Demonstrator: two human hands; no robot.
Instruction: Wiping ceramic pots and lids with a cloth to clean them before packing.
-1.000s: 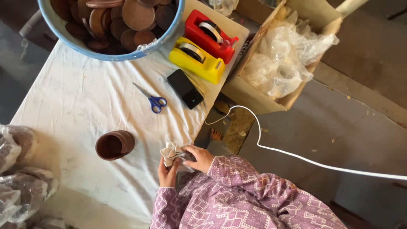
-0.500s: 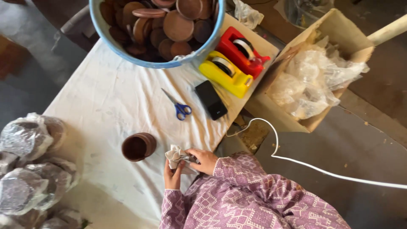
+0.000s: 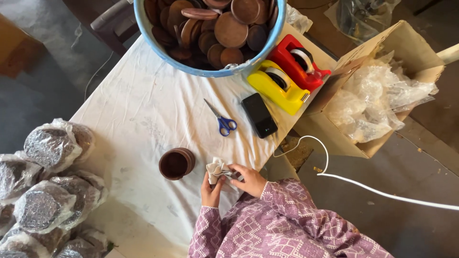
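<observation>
My left hand (image 3: 210, 191) and my right hand (image 3: 247, 179) meet at the near edge of the table and both grip a small crumpled white cloth (image 3: 216, 168). My sleeves are purple with a white pattern. A small brown clay pot (image 3: 176, 163) lies on its side on the white tablecloth (image 3: 143, 114) just left of the cloth, its mouth facing me. Neither hand touches the pot.
A blue basin (image 3: 210, 71) of brown clay lids stands at the far end. Yellow (image 3: 277, 86) and red (image 3: 303, 62) tape dispensers, a black phone (image 3: 259, 115) and blue-handled scissors (image 3: 221, 119) lie mid-table. Plastic-wrapped bundles (image 3: 48, 186) pile at left. A cardboard box (image 3: 377, 91) of plastic bags sits right, with a white cable (image 3: 363, 188) on the floor.
The view has shifted, so the table contents sit further right and lower, and more wrapped bundles show at left. Both hands keep hold of the cloth in about the same pose.
</observation>
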